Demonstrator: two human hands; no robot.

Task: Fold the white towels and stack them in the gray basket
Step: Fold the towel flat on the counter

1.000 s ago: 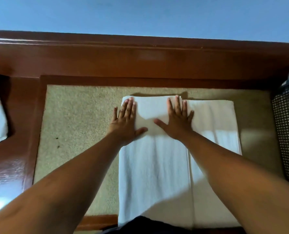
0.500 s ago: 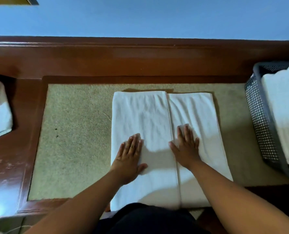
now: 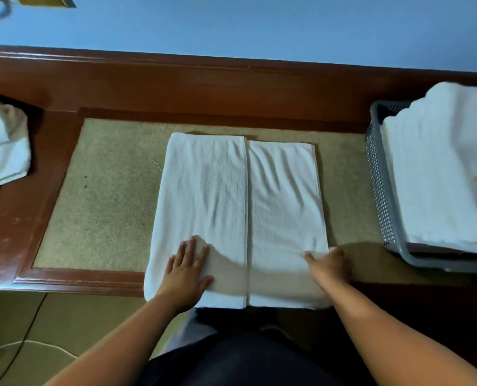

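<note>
While the left hand (image 3: 188, 270) lies flat on the towel (image 3: 282, 196), the right hand (image 3: 328, 264) grips its right edge.

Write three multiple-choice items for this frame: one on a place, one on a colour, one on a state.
1. Where does the gray basket stand relative to the white towel spread on the table?
A. To its left
B. To its right
C. On top of it
2. What colour is the wall behind the table?
A. Blue
B. Green
C. Yellow
3. How is the left hand?
A. Clenched in a fist
B. Gripping the basket
C. Flat on the towel, fingers straight
Answers: 1 B, the basket sits at the right edge of view, apart from the towel; 2 A, plain blue across the top of the view; 3 C, its palm lies on the towel's near left part.
</note>
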